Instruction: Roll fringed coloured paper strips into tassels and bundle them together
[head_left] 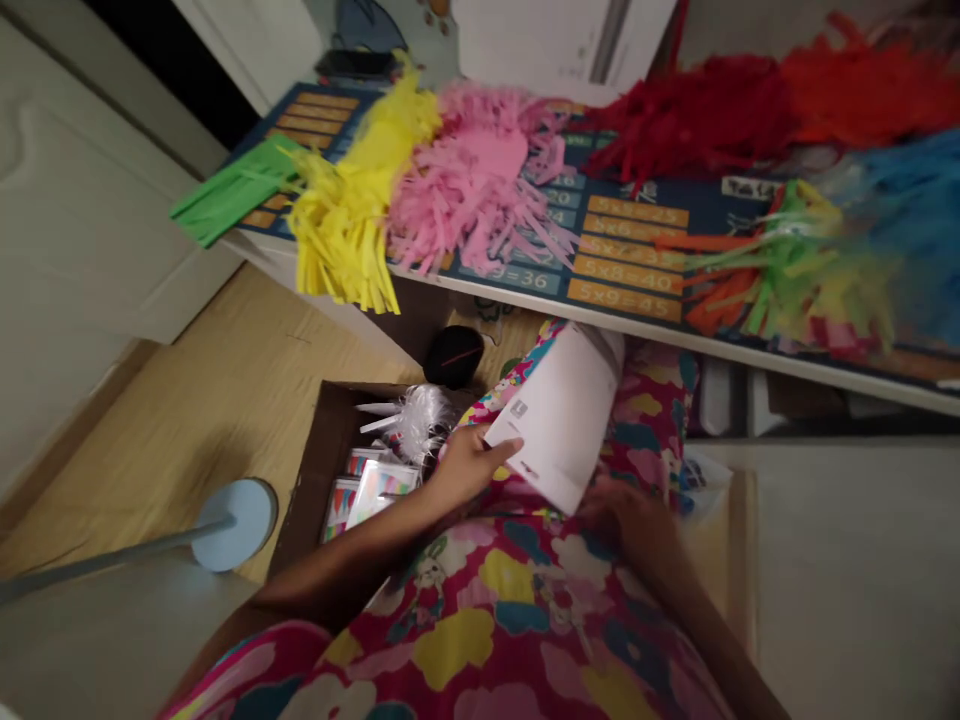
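My left hand (pixel 474 462) grips the left edge of a white card (pixel 566 410), its thumb lying on top. The card has a small printed mark near that edge and a slot lower down; it rests over my lap. Close to the card's lower right edge is my right hand (pixel 626 510), dim and blurred, so whether its fingers touch the card I cannot make out. Beside my left forearm stands an open cardboard box (pixel 307 480) holding silvery-white tassels (pixel 424 425) and several packs with coloured tassel pictures (pixel 382 490).
On the desk (pixel 525 285) ahead lie green (pixel 236 190), yellow (pixel 352 200), pink (pixel 487 170), red (pixel 697 120), orange (pixel 870 85) and blue (pixel 915 220) tassel bundles, plus a multicoloured one (pixel 802 260). A black pouch (pixel 454 355) sits underneath. A round-based stand (pixel 236 525) is at left.
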